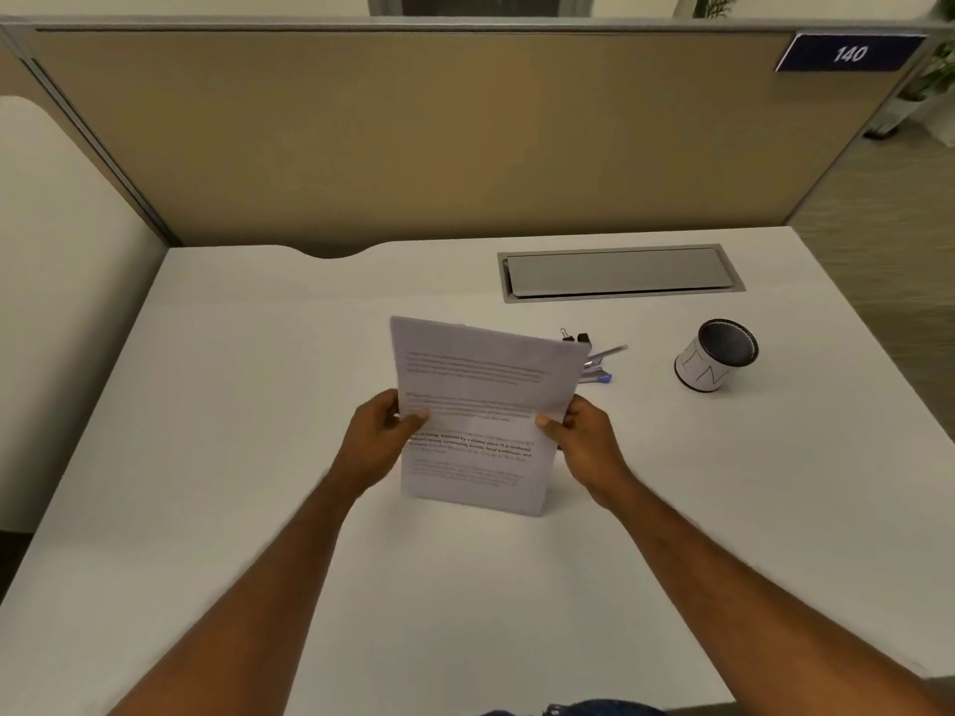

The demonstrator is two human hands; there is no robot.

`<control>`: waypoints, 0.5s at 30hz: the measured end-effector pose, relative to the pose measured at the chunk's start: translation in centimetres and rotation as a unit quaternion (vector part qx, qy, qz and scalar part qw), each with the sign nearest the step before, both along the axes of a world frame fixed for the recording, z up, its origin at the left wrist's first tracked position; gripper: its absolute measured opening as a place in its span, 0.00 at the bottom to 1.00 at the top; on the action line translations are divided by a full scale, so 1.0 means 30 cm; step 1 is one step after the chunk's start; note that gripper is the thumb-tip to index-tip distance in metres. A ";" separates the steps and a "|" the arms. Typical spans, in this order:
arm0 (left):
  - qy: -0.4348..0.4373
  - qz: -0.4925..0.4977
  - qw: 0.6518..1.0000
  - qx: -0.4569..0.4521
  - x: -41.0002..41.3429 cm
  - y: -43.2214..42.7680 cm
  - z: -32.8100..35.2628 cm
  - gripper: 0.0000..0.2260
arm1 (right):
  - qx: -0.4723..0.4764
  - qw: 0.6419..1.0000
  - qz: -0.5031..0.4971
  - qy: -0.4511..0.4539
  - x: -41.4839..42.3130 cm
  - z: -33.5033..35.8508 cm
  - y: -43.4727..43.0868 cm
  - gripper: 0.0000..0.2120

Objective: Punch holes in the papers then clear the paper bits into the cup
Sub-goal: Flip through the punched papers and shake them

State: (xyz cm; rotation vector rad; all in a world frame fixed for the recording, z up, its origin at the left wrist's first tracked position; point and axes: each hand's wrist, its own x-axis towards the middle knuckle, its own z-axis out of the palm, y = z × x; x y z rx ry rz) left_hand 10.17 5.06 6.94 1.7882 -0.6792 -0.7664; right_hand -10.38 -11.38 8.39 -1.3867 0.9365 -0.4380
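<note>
Head view, frame centre: both hands, left [385,431] and right [579,436], grasp the papers [480,405] by their side edges, upright on the counter [258,354], long axis vertical; cup [715,355] stands right

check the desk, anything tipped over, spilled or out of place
Nothing is spilled. The cup leans, its open mouth tipped toward the divider rather than straight up. Both hands hold the papers upright on the desk.
</note>
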 end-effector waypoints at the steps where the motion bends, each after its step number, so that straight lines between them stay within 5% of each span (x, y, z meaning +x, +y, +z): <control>1: -0.005 -0.001 1.000 -0.019 -0.013 -0.021 0.024 0.09 | -0.011 1.000 -0.001 -0.008 0.004 0.015 0.001 0.13; 9: 0.011 0.066 0.989 -0.133 -0.116 -0.023 0.084 0.11 | -0.033 0.995 -0.042 -0.090 0.017 0.080 -0.016 0.13; 15: 0.029 0.087 0.990 -0.111 -0.145 0.009 0.034 0.14 | -0.056 0.995 -0.038 -0.077 0.008 0.044 -0.012 0.22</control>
